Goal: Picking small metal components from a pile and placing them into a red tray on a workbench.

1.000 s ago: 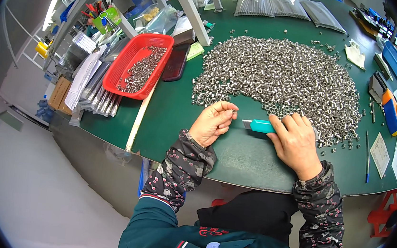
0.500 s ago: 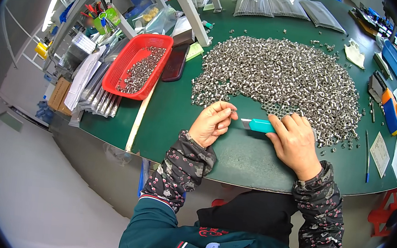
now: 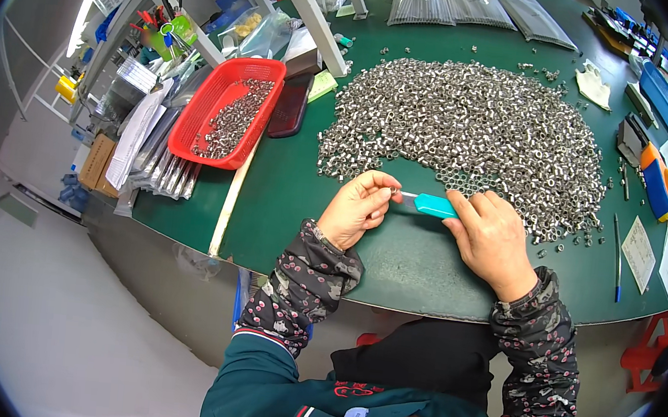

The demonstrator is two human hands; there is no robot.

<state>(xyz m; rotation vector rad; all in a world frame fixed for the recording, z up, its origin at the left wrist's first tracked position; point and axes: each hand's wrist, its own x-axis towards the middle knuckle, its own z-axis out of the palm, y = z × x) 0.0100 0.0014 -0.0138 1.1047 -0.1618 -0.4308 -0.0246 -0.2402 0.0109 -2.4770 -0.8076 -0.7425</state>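
My left hand (image 3: 360,211) pinches one small metal ring (image 3: 394,190) between thumb and forefinger, just in front of the heap. My right hand (image 3: 494,244) grips a teal-handled utility knife (image 3: 435,206), its blade pointing left. The blade tip meets the ring or lies right against it; the exact contact is too small to make out. Behind both hands spreads a large heap of short silvery metal rings (image 3: 471,117) on the green table (image 3: 416,277). Several rings by the right hand lie flat in a single layer.
At the left, a red plastic basket (image 3: 187,118) holds more rings, beside a dark phone-like slab (image 3: 290,108) and stacked bags (image 3: 166,160). Clear bags (image 3: 450,7) lie at the back. A pen (image 3: 617,260), paper card (image 3: 637,254), orange-and-blue tool (image 3: 659,187) and blue tray (image 3: 666,100) are rightward.
The knife in my right hand has moved left, bringing its blade from a gap away up to the ring. My left hand has stayed almost in place.
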